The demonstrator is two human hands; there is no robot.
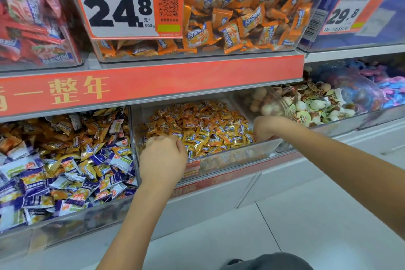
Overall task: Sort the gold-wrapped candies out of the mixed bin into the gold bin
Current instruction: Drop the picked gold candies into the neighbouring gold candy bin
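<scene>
Over the gold bin (230,155), left hand (163,160) fisted, contents unseen, right hand (266,128) dipped among gold-wrapped candies (203,129), grip hidden; mixed bin (132,129) alongside.

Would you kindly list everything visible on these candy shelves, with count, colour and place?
Mixed bin: one, clear plastic, lower left; many gold, white and purple wrapped candies.
Gold bin: one, clear plastic, lower centre; many gold-wrapped candies.
Cup-sweets bin: one, clear, lower right; white and brown pieces.
Blue and pink sweets: many, far right.
Orange candy bin: one, clear, upper centre.
Red candy bin: one, upper left.
Price tag 24.8: one, orange and white, upper centre.
Price tag 29.8: one, upper right.
Left hand: closed, at gold bin's front left.
Right hand: reaching into gold bin's right side.
</scene>
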